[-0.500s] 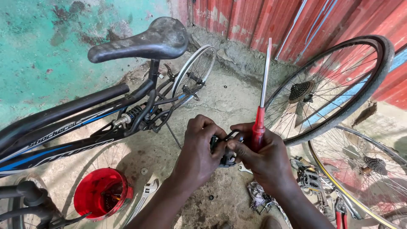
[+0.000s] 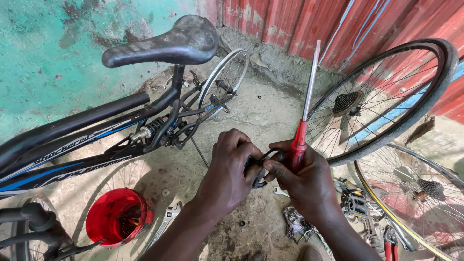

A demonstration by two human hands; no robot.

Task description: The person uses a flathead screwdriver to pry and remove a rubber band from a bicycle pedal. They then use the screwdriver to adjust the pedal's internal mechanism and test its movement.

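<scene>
Left hand and right hand together, both pinching small black bicycle part between fingertips, right hand also clamping red-handled screwdriver, shaft upright

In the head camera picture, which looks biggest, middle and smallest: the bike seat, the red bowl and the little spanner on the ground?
1. Bike seat, the biggest.
2. Red bowl, the middle one, though it sits nearer the camera.
3. Little spanner, by far the smallest.

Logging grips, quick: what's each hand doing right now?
Left hand: closed on a small black part.
Right hand: closed, holding the red-handled screwdriver and the part.
</scene>
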